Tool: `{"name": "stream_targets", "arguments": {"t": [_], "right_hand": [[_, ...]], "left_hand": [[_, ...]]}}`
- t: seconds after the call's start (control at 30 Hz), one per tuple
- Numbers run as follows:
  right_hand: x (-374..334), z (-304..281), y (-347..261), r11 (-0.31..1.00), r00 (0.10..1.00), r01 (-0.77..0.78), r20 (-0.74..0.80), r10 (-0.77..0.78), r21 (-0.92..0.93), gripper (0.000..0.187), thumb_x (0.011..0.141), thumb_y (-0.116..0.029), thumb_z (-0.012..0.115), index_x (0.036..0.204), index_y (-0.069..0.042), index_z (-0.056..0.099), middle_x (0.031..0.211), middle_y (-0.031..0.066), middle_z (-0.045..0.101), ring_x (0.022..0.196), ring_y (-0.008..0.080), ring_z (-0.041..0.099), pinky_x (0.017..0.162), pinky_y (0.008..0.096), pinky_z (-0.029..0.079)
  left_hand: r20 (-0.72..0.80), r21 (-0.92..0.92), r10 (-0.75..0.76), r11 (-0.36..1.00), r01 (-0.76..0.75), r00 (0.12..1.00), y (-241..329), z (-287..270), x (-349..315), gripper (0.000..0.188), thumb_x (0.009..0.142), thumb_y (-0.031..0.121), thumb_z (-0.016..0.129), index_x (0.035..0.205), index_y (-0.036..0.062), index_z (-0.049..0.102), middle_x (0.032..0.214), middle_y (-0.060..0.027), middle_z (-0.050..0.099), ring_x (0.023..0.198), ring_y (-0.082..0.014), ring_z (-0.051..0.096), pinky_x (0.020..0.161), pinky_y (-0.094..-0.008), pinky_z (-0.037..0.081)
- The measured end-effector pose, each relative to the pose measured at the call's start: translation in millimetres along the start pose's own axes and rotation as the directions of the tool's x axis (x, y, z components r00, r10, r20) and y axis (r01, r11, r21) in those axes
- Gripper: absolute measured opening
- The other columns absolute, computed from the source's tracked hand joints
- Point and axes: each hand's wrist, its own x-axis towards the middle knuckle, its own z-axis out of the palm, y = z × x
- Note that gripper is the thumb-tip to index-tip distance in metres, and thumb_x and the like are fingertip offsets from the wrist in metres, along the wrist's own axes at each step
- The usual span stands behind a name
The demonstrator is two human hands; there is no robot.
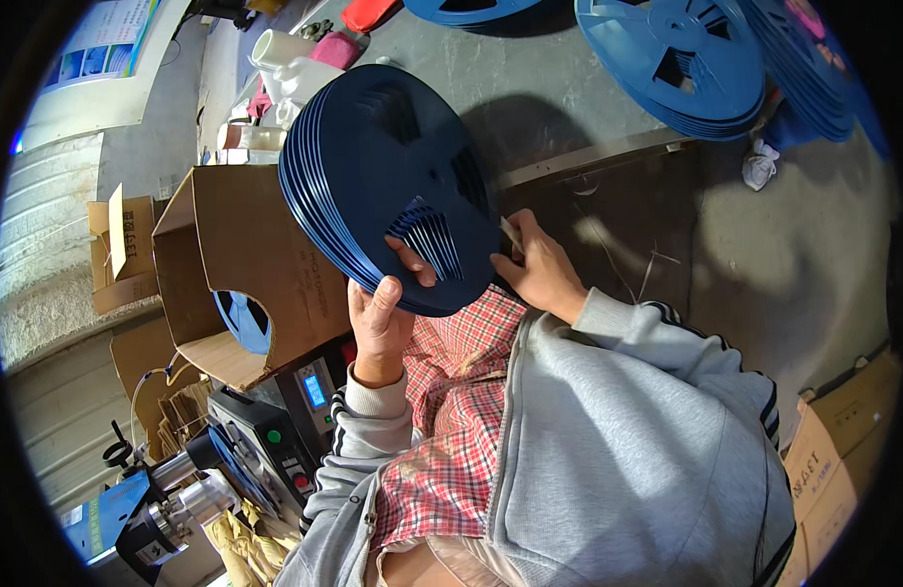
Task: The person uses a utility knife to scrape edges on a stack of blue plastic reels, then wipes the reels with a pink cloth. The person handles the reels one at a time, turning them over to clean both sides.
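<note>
A stack of blue plastic reels (358, 157) with cut-out windows is held tilted in front of me, above my lap. My left hand (378, 318) grips its lower left edge, with the thumb outside and fingertips showing through a window. At the stack's right edge is my right hand (544, 266), its fingers closed around a small pale, flat piece (511, 237) whose kind I cannot make out. Whether that piece touches the reels is hard to tell.
More stacked blue reels (667, 64) lie on the grey table (539, 83) ahead. An open cardboard box (275, 235) with a blue reel (243, 323) inside stands at left. Below it is a machine (280, 435) with a lit display. Another carton (818, 479) stands at lower right.
</note>
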Motion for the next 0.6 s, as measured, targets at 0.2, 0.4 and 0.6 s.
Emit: {"name": "stream_targets", "arguments": {"t": [0.2,0.4,0.6], "right_hand": [[-5.3,1.8,-15.7,0.936,0.952,0.305,0.09,-0.293,-0.178,0.019,0.087,-0.014,0.068,0.099,-0.001,0.061,0.09,0.0146,0.06,0.081,0.0328,0.065,0.067,0.0428,0.053],[-3.5,18.3,-8.4,0.896,0.909,0.416,0.041,-0.415,-0.155,0.013,0.088,-0.014,0.066,0.093,-0.003,0.061,0.088,0.0159,0.058,0.081,0.0353,0.063,0.068,0.0444,0.053],[-1.0,0.6,-19.4,0.881,0.939,0.343,0.126,-0.319,-0.326,0.023,0.09,-0.021,0.064,0.105,-0.004,0.059,0.098,0.0194,0.066,0.081,0.0371,0.067,0.065,0.0433,0.055]], "left_hand": [[0.031,-0.016,0.004,1.0,-0.004,1.0,0.6,-6.9,-8.5,0.047,0.087,0.024,0.075,0.122,0.0017,0.053,0.094,-0.0105,0.062,0.084,-0.0224,0.064,0.074,-0.0364,0.054],[-0.111,-0.02,-0.043,0.999,0.041,0.993,8.5,-6.0,-21.8,0.05,0.088,0.023,0.071,0.125,-0.0006,0.048,0.095,-0.0083,0.053,0.079,-0.0184,0.052,0.073,-0.0348,0.045],[-0.01,-0.084,0.006,0.996,-0.007,1.0,3.8,-0.3,-7.4,0.041,0.087,0.017,0.072,0.12,-0.0002,0.053,0.094,-0.01,0.061,0.082,-0.0213,0.061,0.077,-0.0359,0.051]]}}
